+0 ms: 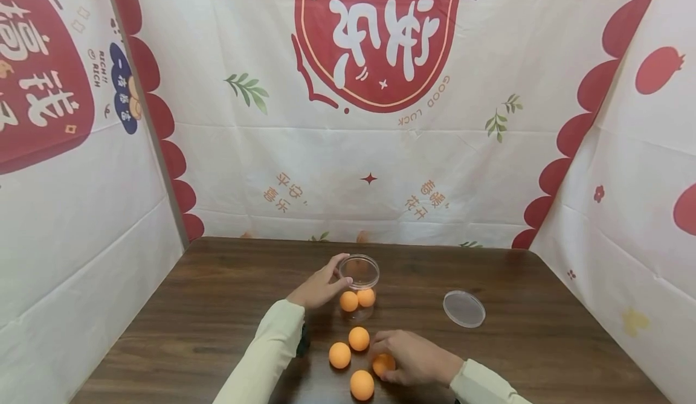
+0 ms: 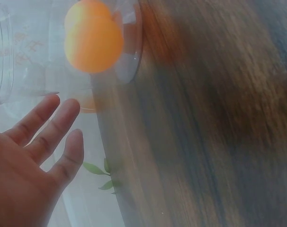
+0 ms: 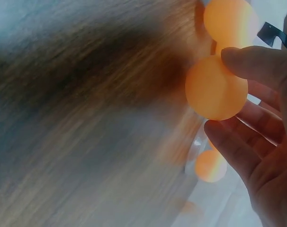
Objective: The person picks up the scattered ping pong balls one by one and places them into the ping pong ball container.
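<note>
A clear plastic jar (image 1: 360, 315) stands on the table with its top uncovered and orange ping-pong balls (image 1: 349, 301) inside. My left hand (image 1: 321, 286) grips it near the rim from the left, thumb in front; the lower three fingers (image 2: 63, 116) are spread beside its wall in the left wrist view. In front of the jar, my right hand (image 1: 410, 357) pinches an orange ping-pong ball (image 3: 216, 88) between thumb and fingertips, low over the tabletop. Three more loose balls lie just left of that hand: one farther back (image 1: 359, 339), one leftmost (image 1: 339, 355), one nearest me (image 1: 362, 385).
A round clear lid (image 1: 464, 308) lies flat on the dark wood table (image 1: 217, 307), right of the jar. White printed cloth (image 1: 370, 150) hangs behind the table and along both sides.
</note>
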A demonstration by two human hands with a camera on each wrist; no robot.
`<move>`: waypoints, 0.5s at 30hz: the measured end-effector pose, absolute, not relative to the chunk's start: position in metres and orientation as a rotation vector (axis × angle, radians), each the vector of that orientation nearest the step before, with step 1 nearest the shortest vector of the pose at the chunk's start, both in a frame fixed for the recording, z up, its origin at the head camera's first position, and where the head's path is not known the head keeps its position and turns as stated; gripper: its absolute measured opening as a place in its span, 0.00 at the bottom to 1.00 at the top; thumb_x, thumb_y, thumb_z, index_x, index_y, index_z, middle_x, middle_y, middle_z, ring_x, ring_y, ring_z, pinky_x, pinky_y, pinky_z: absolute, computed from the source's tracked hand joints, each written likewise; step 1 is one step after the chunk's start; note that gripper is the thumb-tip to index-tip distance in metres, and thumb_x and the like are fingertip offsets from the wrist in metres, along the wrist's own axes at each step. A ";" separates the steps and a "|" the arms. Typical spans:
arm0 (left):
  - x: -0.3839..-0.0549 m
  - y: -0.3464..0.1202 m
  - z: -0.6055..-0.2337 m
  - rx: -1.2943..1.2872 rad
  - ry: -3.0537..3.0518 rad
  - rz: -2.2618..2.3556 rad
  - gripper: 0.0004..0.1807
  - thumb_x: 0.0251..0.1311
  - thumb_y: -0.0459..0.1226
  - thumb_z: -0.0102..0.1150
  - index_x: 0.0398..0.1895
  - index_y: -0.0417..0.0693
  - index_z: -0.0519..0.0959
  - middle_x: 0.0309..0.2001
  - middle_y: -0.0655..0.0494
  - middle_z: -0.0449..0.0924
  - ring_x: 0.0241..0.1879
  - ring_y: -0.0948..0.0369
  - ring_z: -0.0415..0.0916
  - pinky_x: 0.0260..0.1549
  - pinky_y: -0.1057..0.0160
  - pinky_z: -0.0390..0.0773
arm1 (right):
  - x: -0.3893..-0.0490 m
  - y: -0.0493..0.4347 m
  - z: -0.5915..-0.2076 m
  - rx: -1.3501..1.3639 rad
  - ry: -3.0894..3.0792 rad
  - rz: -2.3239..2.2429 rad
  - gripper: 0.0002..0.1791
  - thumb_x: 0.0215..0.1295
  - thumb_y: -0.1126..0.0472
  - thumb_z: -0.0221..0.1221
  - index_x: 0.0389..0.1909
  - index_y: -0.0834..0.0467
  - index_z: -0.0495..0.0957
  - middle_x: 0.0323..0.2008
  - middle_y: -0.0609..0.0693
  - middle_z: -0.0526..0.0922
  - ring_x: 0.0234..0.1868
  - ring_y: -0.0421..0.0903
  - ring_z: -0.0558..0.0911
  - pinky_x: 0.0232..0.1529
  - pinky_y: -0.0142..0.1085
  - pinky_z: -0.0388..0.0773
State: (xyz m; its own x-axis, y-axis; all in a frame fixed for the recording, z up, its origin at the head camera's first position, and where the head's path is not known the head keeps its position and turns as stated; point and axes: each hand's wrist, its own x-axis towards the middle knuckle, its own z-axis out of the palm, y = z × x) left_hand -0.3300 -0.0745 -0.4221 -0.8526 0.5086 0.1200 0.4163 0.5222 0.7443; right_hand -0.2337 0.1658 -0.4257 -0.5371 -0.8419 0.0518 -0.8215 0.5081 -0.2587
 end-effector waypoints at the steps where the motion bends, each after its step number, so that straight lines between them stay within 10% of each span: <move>1: -0.330 -0.075 -0.422 0.807 2.643 1.236 0.33 0.69 0.52 0.46 0.73 0.56 0.50 0.50 0.49 0.73 0.46 0.57 0.73 0.45 0.54 0.74 | -0.234 0.166 -0.425 -1.463 2.656 -0.394 0.13 0.57 0.59 0.65 0.44 0.52 0.82 0.46 0.44 0.80 0.40 0.29 0.75 0.37 0.25 0.75; 15: -0.331 -0.074 -0.425 0.847 2.673 1.202 0.34 0.69 0.53 0.45 0.73 0.54 0.50 0.49 0.48 0.73 0.45 0.56 0.73 0.44 0.53 0.73 | -0.243 0.166 -0.386 -1.357 2.686 -0.415 0.13 0.56 0.62 0.65 0.44 0.55 0.81 0.42 0.42 0.79 0.33 0.29 0.71 0.33 0.25 0.72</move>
